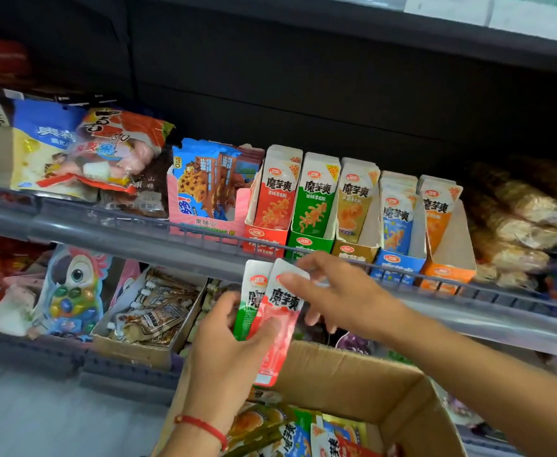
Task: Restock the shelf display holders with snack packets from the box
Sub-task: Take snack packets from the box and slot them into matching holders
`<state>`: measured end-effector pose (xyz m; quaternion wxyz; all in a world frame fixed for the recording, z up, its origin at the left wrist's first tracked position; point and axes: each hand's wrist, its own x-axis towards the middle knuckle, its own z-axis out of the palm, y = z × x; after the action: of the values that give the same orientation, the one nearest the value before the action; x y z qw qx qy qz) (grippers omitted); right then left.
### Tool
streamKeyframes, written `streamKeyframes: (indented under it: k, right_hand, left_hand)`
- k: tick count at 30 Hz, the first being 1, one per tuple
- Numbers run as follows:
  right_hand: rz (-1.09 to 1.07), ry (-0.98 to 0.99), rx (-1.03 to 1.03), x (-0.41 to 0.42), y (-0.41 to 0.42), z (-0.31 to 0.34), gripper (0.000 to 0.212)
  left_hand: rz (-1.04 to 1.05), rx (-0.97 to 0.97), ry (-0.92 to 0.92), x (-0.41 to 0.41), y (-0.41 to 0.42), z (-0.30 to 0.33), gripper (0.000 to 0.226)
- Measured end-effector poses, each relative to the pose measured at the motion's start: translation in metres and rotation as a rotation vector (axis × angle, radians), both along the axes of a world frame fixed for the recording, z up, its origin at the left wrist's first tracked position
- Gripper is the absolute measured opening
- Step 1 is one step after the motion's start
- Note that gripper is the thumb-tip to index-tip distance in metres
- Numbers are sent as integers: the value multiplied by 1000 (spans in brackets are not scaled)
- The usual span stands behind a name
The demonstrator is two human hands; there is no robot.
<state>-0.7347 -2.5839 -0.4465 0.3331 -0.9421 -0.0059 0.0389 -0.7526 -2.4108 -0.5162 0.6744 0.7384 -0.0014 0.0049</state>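
Left hand (227,328) grips two packets, long axes upright, tops tilted slightly right: red packet (278,319) in front, green packet (250,301) behind, fanned left. Thumb lies across the red one's lower half. Right hand (333,293) has fingers spread; fingertips touch the red packet's top edge. Packets sit just below the shelf rail (138,234), above the open cardboard box (369,384). Red holder (265,237) directly above looks full; orange holder (448,258) at right has open room.
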Motion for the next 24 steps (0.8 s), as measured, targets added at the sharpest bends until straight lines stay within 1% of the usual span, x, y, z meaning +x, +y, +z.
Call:
streamKeyframes:
  k: [1, 2, 3, 4, 6, 8, 9, 11, 13, 15, 17, 20, 22, 24]
  right_hand:
    - [-34, 102, 181, -1, 5, -5, 57]
    - [-63, 156, 341, -2, 10, -9, 56]
    - [-91, 166, 458, -1, 13, -13, 55]
    - [-118, 154, 537, 1, 14, -16, 54]
    - [-153, 166, 669, 3, 17, -17, 48]
    - [-181, 184, 752, 4, 17, -15, 32]
    - [-204, 162, 723, 4, 16, -13, 28]
    - [-213, 72, 586, 5, 11, -6, 30]
    - [-177, 13, 507, 7, 6, 7, 33]
    - [-122, -9, 434, 9, 3, 24, 36]
    - [-65, -68, 310, 12, 0, 44, 38]
    - [-23, -247, 120, 22, -3, 81, 32]
    - [-37, -422, 7, 34, -6, 106, 29]
    - [-53, -541, -5, 52, -8, 125, 25]
  left_hand:
    - [25, 104, -84, -1, -1, -3, 22]
    - [48, 199, -155, -3, -3, -5, 23]
    - [67, 276, -211, -4, -4, -8, 24]
    - [80, 329, -251, -4, -4, -10, 25]
    - [86, 373, -289, -3, -4, -11, 25]
    - [74, 346, -288, -3, -2, -11, 29]
    - [73, 300, -276, -2, -1, -10, 31]
    - [73, 194, -243, -1, 2, -7, 24]
    - [80, 91, -217, 3, 6, -5, 16]
    - [91, -9, -184, 6, 9, -3, 15]
    - [131, -148, -91, 7, 12, 0, 9]
    - [201, -356, 53, 12, 20, 3, 2]
    - [227, -408, 107, 16, 27, 3, 2]
    - [227, -422, 126, 18, 31, 2, 3]
